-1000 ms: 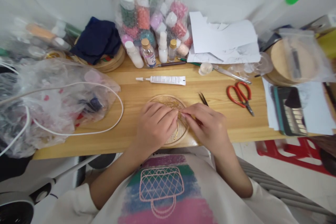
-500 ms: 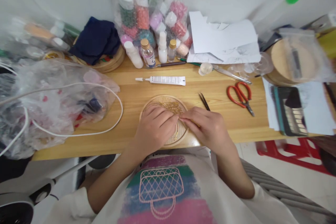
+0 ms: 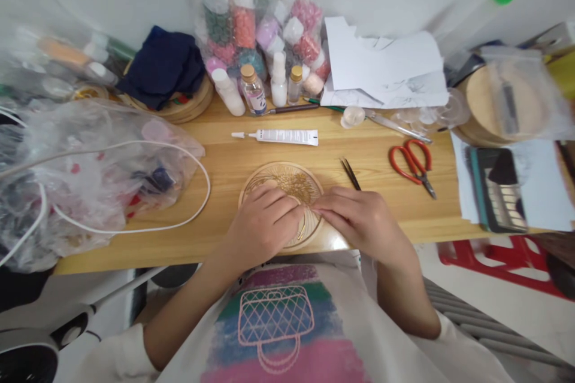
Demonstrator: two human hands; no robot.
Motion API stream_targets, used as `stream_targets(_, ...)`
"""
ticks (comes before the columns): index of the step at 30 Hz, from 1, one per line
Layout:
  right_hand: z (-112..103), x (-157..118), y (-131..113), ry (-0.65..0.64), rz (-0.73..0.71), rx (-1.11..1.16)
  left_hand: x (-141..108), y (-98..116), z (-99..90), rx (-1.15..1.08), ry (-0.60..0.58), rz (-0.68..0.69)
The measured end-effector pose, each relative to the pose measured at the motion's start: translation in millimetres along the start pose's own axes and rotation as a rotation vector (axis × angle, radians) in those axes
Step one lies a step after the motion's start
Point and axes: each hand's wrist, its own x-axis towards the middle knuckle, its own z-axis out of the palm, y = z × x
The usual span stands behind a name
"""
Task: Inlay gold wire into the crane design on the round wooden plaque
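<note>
Round plate [image 3: 281, 164] on the desk [image 3: 224, 173], probably light, stiff and best held by its rim, bears thin gold wire [image 3: 294, 181] (likely easily bent), the left hand [image 3: 265, 221] curled over it, grip hidden, the right hand [image 3: 359, 221] pinching, contents too small to tell.

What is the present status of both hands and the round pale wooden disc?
Left hand over left part of disc. Right hand pinching at its right side, contents unclear. Gold-coloured strands on disc. Slim black tweezers close beyond right hand.
</note>
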Motion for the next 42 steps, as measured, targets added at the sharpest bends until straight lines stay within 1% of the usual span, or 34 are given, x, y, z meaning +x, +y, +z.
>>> stream_targets(3,-7,-1,3,0.098,0.023,-0.04,-4,-2,-1.3,0.004,0.008,-0.026)
stream_targets(5,-11,-1,4,0.146,0.025,-0.044,-6,-3,-1.1,0.015,0.042,-0.05)
stream_targets(9,-11,-1,0,0.173,0.009,-0.007,-4,1,0.7,0.008,0.099,-0.116)
stream_targets(11,-9,0,-3,0.173,0.012,0.004,0,3,1.8,0.004,0.112,-0.129)
stream_targets(16,-3,0,-7,0.158,0.02,0.022,10,7,5.2,0.02,0.131,-0.097)
stream_targets(19,-2,-1,-8,0.158,0.027,0.025,12,8,6.5,0.007,0.131,-0.099)
stream_targets(23,-2,-1,-7,0.156,0.024,0.021,12,9,5.0,-0.002,0.114,-0.053)
stream_targets(27,-1,-2,-5,0.101,0.027,0.036,9,10,2.6,0.05,0.046,-0.036)
stream_targets(29,0,-2,-4,0.076,0.038,0.037,8,10,2.9,0.09,0.034,-0.02)
stream_targets(32,0,-1,-3,0.069,0.051,0.028,7,9,5.3,0.104,0.06,0.005)
stream_targets(37,-1,0,-4,0.106,0.044,0.06,8,7,8.6,0.093,0.094,0.012)
stream_targets(42,-2,-1,-3,0.073,0.064,0.067,8,7,8.7,0.096,0.073,0.018)
